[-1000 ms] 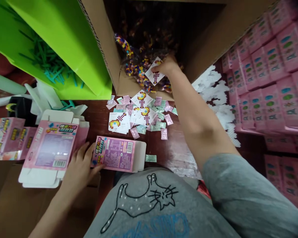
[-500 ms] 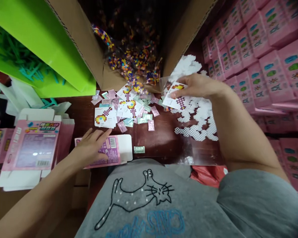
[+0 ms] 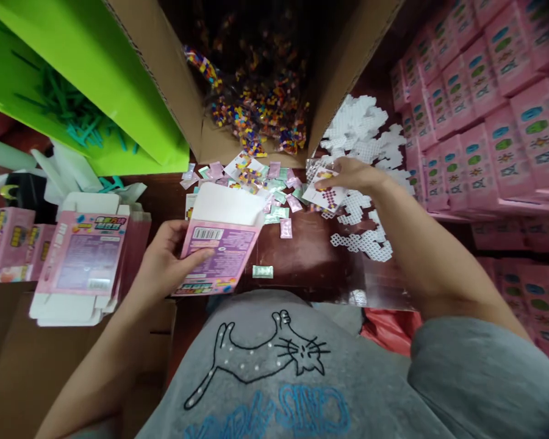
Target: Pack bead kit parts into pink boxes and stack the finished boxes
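Note:
My left hand is closed round a pink and purple box, thumb on its printed face. The box is raised at a tilt, its white flap up and away from me. Between the fingers of my right hand is a white pattern card, apparently together with a clear bag. Small pink and green packets and another printed card lie on the dark red table behind the box. White pegboard pieces are beside and beyond my right hand.
A cardboard carton with bags of coloured beads stands at the back. Green pieces fill a lime green container at left. Flat boxes are stacked at left, and rows of pink boxes at right. One green packet lies near me.
My left hand has taken hold of the box and lifted it from lying flat, turning its flap away from me. My right hand still has the card. The view has shifted a little.

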A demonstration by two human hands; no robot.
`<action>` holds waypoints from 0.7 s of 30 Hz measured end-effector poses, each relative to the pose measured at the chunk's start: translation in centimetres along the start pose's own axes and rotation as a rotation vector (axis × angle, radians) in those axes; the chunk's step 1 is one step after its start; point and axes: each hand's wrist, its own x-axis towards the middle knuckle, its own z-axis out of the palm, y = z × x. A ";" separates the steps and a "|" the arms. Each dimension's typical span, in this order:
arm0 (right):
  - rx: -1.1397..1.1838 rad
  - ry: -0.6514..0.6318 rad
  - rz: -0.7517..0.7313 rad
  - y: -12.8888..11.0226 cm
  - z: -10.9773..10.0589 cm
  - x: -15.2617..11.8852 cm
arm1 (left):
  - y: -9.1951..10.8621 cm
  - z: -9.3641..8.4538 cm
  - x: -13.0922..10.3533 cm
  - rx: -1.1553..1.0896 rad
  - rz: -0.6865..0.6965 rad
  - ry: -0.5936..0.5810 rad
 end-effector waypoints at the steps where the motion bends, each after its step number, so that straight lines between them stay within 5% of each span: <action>1: 0.063 0.000 -0.012 -0.6 -0.7 -1.7 | -0.3 0.7 -0.1 -0.071 -0.024 -0.006; 3: 0.195 0.086 -0.126 -2.3 -1.9 -5.4 | -0.8 2.4 -0.1 -0.189 -0.063 -0.005; 5: 0.330 0.331 -0.390 -4.8 -1.9 -9.0 | -1.1 4.3 0.0 -0.292 -0.093 -0.006; 8: 0.373 0.773 -0.807 -9.1 1.1 -12.5 | -0.8 7.2 0.2 -0.446 -0.130 -0.028; 10: 0.244 0.845 -1.062 -11.2 4.2 -13.2 | -0.4 8.4 0.3 -0.529 -0.152 -0.020; 13: 0.132 0.638 -1.225 -12.8 7.5 -13.2 | -0.7 8.4 0.2 -0.581 -0.159 0.052; 21: 0.641 -0.219 -0.602 -17.3 5.5 -12.0 | -3.9 4.5 -1.7 -0.565 -0.066 0.047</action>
